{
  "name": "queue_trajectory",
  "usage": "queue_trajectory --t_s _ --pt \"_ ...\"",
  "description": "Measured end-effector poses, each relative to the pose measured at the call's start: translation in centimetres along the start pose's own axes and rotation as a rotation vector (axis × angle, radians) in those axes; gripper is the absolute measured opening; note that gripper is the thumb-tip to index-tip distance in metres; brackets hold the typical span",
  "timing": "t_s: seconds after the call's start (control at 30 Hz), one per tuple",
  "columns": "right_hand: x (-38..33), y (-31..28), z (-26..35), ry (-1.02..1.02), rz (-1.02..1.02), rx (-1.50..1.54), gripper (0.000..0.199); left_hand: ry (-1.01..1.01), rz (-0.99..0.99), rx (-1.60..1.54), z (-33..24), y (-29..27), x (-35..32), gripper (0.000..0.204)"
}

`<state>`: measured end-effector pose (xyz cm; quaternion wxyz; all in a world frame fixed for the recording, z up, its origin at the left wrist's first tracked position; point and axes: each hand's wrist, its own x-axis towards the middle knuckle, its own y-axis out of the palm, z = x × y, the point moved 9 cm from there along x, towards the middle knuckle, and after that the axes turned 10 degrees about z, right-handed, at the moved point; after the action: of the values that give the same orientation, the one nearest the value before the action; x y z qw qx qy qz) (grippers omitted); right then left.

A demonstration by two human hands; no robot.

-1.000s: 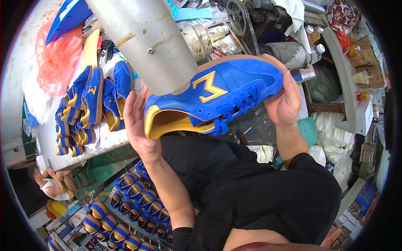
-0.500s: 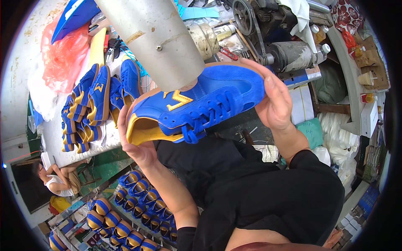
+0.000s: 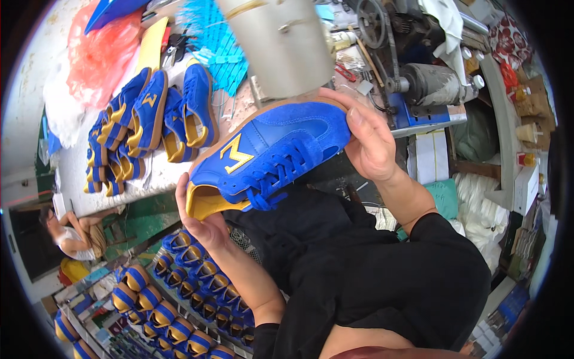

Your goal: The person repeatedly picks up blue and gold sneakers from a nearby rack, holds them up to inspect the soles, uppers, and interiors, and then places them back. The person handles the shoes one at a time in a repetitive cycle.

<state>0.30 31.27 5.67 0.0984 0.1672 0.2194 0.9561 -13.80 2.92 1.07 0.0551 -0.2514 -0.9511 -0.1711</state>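
A blue sneaker (image 3: pixel 269 149) with a yellow lining, a gold zigzag emblem and blue laces lies on its side between my hands, in front of a grey metal cylinder (image 3: pixel 287 48). My left hand (image 3: pixel 202 218) is closed round its heel. At the toe, my right hand (image 3: pixel 372 140) grips it, with the thumb on the near side and the other fingers partly hidden behind. The shoe's upper faces me, and most of its sole is out of sight. The cylinder's lower end stands just behind the shoe's upper edge; whether they touch I cannot tell.
Several matching sneakers (image 3: pixel 146 113) stand grouped on the white table (image 3: pixel 89 191) to the left. Below it, a rack holds rows of sneakers (image 3: pixel 197 281). A belt-driven machine (image 3: pixel 373 24) stands at the back right. A person (image 3: pixel 75 236) sits at the far left.
The sneaker has come away from under the cylinder, moving slightly left and down with both hands. Its emblem now shows in full. The view has shifted a little too.
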Motion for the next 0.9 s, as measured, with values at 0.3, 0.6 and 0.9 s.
queue_trajectory --t_s 0.3,0.6,0.9 --pt "-2.7 0.0 -11.2 0.307 -0.090 0.134 0.050 0.227 0.083 0.048 -3.7 -0.5 -4.6 0.097" --pt "-5.9 2.1 -18.5 0.659 -0.077 0.300 0.049 0.225 0.123 0.419 -6.4 -1.5 -7.3 0.077" --pt "-6.4 7.6 -18.3 0.755 0.046 0.187 0.056 0.034 -0.178 0.308 -3.3 -10.6 -12.5 0.079"
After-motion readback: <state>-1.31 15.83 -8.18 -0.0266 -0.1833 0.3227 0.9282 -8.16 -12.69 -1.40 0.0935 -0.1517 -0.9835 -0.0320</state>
